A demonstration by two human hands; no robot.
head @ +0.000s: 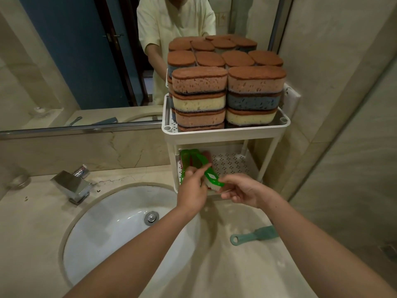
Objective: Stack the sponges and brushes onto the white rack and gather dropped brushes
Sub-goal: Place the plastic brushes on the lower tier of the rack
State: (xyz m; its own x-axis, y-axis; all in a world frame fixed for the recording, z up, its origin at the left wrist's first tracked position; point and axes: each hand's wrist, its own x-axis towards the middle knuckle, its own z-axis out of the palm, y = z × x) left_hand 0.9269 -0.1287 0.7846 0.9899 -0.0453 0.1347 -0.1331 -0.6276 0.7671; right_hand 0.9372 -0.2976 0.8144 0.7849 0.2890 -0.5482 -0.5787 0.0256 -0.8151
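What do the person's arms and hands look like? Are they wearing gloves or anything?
No gloves. The left hand and right hand are bare, with no rings, watch or bracelets showing. The forearms are bare too. The mirror shows a pale yellow short-sleeved shirt.

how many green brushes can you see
2 at least: one green brush held by the left hand and right hand at the white rack's lower front, another lying behind it at left. More may hide behind the hands.
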